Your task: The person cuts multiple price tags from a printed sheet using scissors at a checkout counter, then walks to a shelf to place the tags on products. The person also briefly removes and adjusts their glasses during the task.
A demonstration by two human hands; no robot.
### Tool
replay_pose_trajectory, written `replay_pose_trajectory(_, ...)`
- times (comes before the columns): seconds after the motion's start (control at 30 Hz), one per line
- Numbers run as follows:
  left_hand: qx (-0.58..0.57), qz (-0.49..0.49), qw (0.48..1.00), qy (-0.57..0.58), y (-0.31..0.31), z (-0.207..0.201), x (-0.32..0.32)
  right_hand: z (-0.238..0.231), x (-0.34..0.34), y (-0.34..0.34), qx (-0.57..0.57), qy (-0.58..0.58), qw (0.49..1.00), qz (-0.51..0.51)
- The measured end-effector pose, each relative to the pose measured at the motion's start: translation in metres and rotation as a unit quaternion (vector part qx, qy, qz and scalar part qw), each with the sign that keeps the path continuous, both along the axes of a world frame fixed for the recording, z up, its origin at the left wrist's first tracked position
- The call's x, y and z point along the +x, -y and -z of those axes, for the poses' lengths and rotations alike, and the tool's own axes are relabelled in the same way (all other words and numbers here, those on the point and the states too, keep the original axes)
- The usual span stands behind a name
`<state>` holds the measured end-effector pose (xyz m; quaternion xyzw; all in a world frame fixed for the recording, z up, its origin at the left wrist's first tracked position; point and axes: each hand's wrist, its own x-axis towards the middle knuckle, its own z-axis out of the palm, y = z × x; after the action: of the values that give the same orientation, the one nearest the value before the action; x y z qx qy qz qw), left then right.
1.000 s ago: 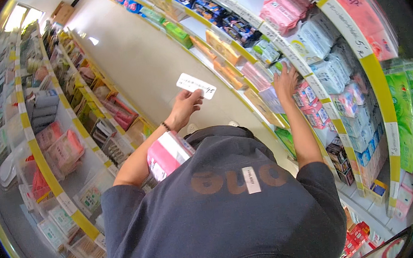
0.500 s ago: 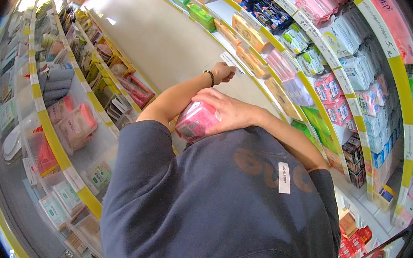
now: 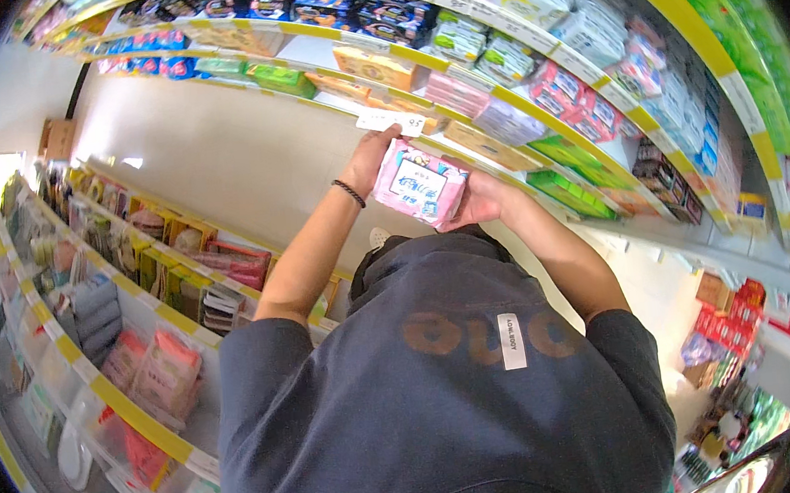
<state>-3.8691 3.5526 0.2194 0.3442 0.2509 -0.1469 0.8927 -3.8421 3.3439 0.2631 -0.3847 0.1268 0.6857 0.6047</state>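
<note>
A pink plastic-wrapped pack [image 3: 420,184] with a white framed panel on its front is held up in front of my chest. My left hand [image 3: 370,163], with a dark beaded bracelet at the wrist, grips its left side, the thumb near the top corner. At the pack's right end my right hand [image 3: 485,198] is closed around it, its fingers partly hidden. Just past my left thumb a white price card [image 3: 391,121] shows against the shelf front; whether the thumb touches it I cannot tell.
Ahead and to the right, curved shelves [image 3: 527,36] with yellow-edged label strips carry rows of wrapped packs. More shelving [image 3: 132,381] with clear bins and folded goods runs along the left. Pale floor [image 3: 230,115] lies between. Red boxes [image 3: 730,319] are stacked at the lower right.
My view has swung round to the right. My left hand has come from beside the shelf front onto the pack, which has moved away from my chest and turned to show its front panel.
</note>
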Motion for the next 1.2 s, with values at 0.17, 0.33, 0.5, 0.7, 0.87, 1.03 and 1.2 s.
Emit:
replay_pose_trajectory(0.17, 0.125, 0.113, 0.985, -0.031, 0.051, 0.024, -0.022, 0.095, -0.025, 0.023, -0.207, 0.397, 0.893, -0.045)
replay_pose_trajectory(0.33, -0.016, 0.174, 0.982, -0.072, 0.073, 0.042, -0.032, 0.043, -0.019, 0.039, -0.107, 0.377, 0.919, 0.047)
replay_pose_trajectory(0.5, -0.252, 0.162, 0.953, -0.056, 0.105, 0.043, -0.033, 0.040, -0.028, 0.105, 0.055, 0.416, 0.906, -0.056)
replay_pose_trajectory(0.7, -0.239, 0.058, 0.969, 0.029, 0.133, 0.055, -0.023, 0.052, -0.028, 0.126, 0.005, 0.472, 0.880, 0.058)
replay_pose_trajectory(0.87, -0.109, -0.110, 0.984, 0.088, 0.187, 0.086, 0.013, 0.049, -0.013, 0.134, 0.017, 0.314, 0.859, 0.405)
replay_pose_trajectory(1.03, 0.078, -0.183, 0.979, 0.053, 0.234, 0.082, 0.031, 0.030, 0.015, 0.182, 0.012, 0.290, 0.880, 0.376)
replay_pose_trajectory(1.2, 0.226, -0.083, 0.970, 0.027, 0.270, 0.044, 0.029, 0.067, 0.087, 0.291, -0.223, 0.598, 0.643, 0.423)
